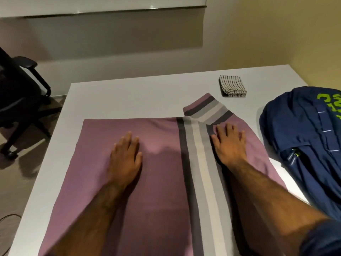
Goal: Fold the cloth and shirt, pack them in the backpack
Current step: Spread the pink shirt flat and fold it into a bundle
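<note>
Two bare hands press flat, palms down and fingers spread, on a mauve shirt point(156, 182) laid out across a white table point(129, 97); neither hand grasps anything. The left hand point(126, 159) rests on the plain mauve panel, and the right hand point(229, 146) lies just across a band of dark grey, light grey and cream stripes point(199, 172) that runs between the two hands from the far edge of the garment toward the camera. The left hand is slightly blurred, and its palm side cannot be seen, so how firmly it bears on the fabric is unclear. Just beyond the right hand's fingertips, a striped sleeve point(208, 109) is turned up at an angle over the shirt's far right corner. The near part of the shirt runs off the bottom of the frame, and both forearms cover parts of it. Farther beyond the right hand, well apart from the shirt, a small folded cloth point(232, 86) with thin dark lines sits on the table. To the right of the right hand lies a navy backpack point(302, 145) with lime green lettering, cut off by the frame's right edge; whether its opening is unzipped cannot be made out. Well to the left of the left hand, a black office chair point(20, 93) stands beside the table, partly out of frame.
</note>
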A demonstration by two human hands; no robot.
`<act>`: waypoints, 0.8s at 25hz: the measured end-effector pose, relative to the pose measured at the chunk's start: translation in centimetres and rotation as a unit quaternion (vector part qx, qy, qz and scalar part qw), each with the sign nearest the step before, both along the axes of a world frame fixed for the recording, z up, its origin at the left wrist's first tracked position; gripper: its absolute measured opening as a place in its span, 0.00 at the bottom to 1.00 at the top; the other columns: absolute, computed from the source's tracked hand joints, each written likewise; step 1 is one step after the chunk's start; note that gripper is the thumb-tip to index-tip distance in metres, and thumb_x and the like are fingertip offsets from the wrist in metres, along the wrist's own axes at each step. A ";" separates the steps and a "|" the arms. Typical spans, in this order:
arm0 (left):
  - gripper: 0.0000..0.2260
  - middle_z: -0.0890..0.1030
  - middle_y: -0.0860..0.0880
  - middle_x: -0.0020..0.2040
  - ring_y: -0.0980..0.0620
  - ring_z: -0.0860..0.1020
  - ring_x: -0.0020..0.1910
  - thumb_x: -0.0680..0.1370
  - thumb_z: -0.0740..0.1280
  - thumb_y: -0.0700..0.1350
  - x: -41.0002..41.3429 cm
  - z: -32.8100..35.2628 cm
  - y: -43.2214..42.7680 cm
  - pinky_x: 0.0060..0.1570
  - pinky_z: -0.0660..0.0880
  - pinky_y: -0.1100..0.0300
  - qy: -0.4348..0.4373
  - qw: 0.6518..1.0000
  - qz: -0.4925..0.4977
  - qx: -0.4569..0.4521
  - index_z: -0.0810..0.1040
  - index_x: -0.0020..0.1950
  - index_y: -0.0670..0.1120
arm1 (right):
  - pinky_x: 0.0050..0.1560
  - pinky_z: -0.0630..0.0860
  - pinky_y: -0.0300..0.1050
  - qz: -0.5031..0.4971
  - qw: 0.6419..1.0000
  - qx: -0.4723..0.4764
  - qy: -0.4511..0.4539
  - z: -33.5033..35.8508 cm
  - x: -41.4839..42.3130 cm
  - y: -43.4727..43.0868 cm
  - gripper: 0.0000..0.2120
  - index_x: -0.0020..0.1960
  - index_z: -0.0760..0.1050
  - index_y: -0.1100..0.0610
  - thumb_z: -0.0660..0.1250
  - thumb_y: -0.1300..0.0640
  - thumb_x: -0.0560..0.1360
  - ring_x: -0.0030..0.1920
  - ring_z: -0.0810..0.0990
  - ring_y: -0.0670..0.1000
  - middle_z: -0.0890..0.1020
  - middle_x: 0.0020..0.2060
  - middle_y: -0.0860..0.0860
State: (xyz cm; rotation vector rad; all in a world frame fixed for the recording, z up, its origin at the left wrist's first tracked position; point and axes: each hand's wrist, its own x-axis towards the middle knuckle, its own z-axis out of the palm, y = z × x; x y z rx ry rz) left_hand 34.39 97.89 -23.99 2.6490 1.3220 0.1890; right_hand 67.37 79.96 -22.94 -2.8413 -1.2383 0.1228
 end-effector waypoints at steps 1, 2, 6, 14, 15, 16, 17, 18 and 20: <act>0.26 0.60 0.44 0.82 0.41 0.59 0.80 0.82 0.56 0.54 2.9 -0.2 0.6 0.77 0.54 0.40 -0.008 0.999 -0.047 -0.026 0.65 0.80 0.48 | 0.78 0.48 0.67 0.018 1.000 -0.004 0.013 -0.2 0.3 1.5 0.30 0.79 0.58 0.49 0.41 0.36 0.83 0.80 0.53 0.60 0.59 0.79 0.57; 0.27 0.57 0.46 0.83 0.44 0.57 0.81 0.83 0.53 0.57 5.0 -0.5 1.4 0.79 0.52 0.42 -0.004 0.997 -0.057 -0.045 0.62 0.81 0.51 | 0.78 0.45 0.66 0.030 0.999 -0.008 0.027 -0.5 0.7 2.7 0.30 0.80 0.56 0.48 0.41 0.36 0.83 0.81 0.50 0.60 0.56 0.81 0.56; 0.30 0.51 0.49 0.84 0.44 0.49 0.83 0.84 0.48 0.64 4.9 -2.6 6.6 0.79 0.44 0.40 0.033 0.994 0.090 -0.048 0.52 0.84 0.52 | 0.77 0.46 0.69 0.036 0.998 -0.015 0.058 -1.3 5.5 5.4 0.31 0.82 0.50 0.47 0.40 0.35 0.83 0.81 0.46 0.58 0.52 0.82 0.51; 0.34 0.46 0.49 0.85 0.42 0.46 0.83 0.83 0.45 0.67 0.0 -1.8 10.8 0.78 0.42 0.37 0.056 0.976 0.204 -0.055 0.46 0.84 0.51 | 0.76 0.41 0.70 0.002 0.998 -0.032 0.045 -2.3 9.4 9.4 0.38 0.83 0.42 0.51 0.35 0.31 0.80 0.81 0.41 0.58 0.45 0.82 0.52; 0.34 0.46 0.49 0.85 0.42 0.46 0.83 0.83 0.44 0.67 0.1 -1.9 11.0 0.78 0.41 0.37 0.059 0.975 0.206 -0.050 0.46 0.84 0.51 | 0.76 0.41 0.70 0.005 0.999 -0.033 0.038 -2.2 9.6 9.9 0.38 0.83 0.42 0.51 0.34 0.31 0.80 0.81 0.41 0.58 0.44 0.82 0.52; 0.34 0.46 0.49 0.85 0.42 0.45 0.83 0.83 0.44 0.67 0.1 -2.0 11.3 0.78 0.41 0.37 0.062 0.975 0.207 -0.050 0.46 0.84 0.51 | 0.76 0.40 0.70 0.011 0.999 -0.032 0.030 -2.2 9.8 10.5 0.38 0.83 0.42 0.52 0.34 0.31 0.79 0.81 0.42 0.58 0.44 0.82 0.52; 0.34 0.45 0.49 0.85 0.41 0.45 0.83 0.83 0.44 0.67 0.0 -2.3 11.8 0.78 0.41 0.37 0.066 0.974 0.209 -0.051 0.45 0.84 0.51 | 0.76 0.40 0.70 0.018 0.999 -0.031 0.024 -2.3 10.3 11.0 0.39 0.83 0.42 0.52 0.34 0.30 0.79 0.81 0.42 0.58 0.44 0.82 0.52; 0.34 0.45 0.48 0.85 0.41 0.45 0.83 0.83 0.44 0.67 0.2 -2.2 12.2 0.78 0.41 0.36 0.072 0.973 0.212 -0.054 0.45 0.84 0.50 | 0.76 0.40 0.70 0.023 0.999 -0.031 0.021 -2.4 10.8 11.5 0.39 0.83 0.42 0.52 0.34 0.30 0.79 0.81 0.42 0.58 0.44 0.82 0.52; 0.34 0.47 0.45 0.85 0.39 0.46 0.83 0.84 0.46 0.65 1.1 -1.8 12.7 0.78 0.42 0.35 0.077 0.973 0.209 -0.060 0.47 0.84 0.48 | 0.76 0.40 0.70 0.018 0.999 -0.044 0.020 -2.4 11.6 12.5 0.40 0.83 0.41 0.52 0.34 0.30 0.79 0.81 0.41 0.58 0.43 0.82 0.53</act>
